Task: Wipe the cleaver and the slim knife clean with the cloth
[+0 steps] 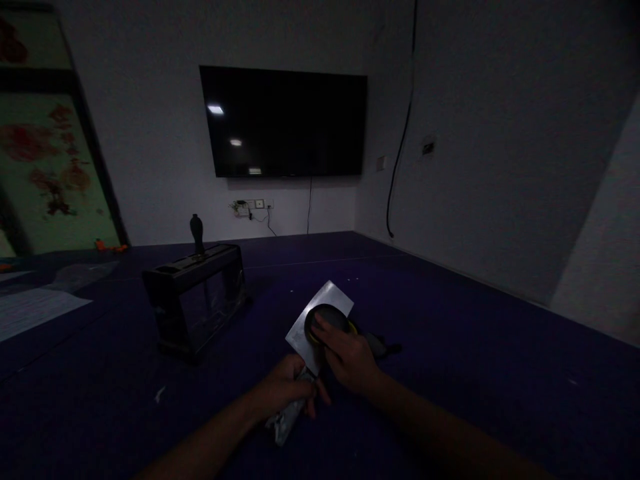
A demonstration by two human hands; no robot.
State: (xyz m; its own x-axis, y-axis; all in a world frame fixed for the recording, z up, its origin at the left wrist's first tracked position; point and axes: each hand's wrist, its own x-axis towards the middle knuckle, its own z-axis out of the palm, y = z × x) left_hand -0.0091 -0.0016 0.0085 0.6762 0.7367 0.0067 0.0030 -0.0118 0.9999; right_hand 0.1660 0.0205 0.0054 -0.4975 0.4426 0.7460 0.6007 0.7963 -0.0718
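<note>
My left hand (286, 390) closes around the lower end of a flat, shiny metal plate (300, 328). A pale grey, uneven piece (285, 425) sticks out below its fingers, too dim to name. My right hand (350, 353) grips a dark, round-headed tool (327, 315) with yellow trim, its fingers curled over the top. The tool's round head lies over the plate's right part, hiding some of it. A grey body with a dark end reaches out to the right behind my right hand. Both things are tilted, above the dark blue floor covering (450, 373).
Left of my hands stands a dark frame-like case (173, 297) with clear sides; a dark vase-shaped object (197, 232) rises from its top. White sheets (37, 310) lie far left. A television (285, 123) hangs on the back wall, and a black cable (403, 133) hangs down the right wall.
</note>
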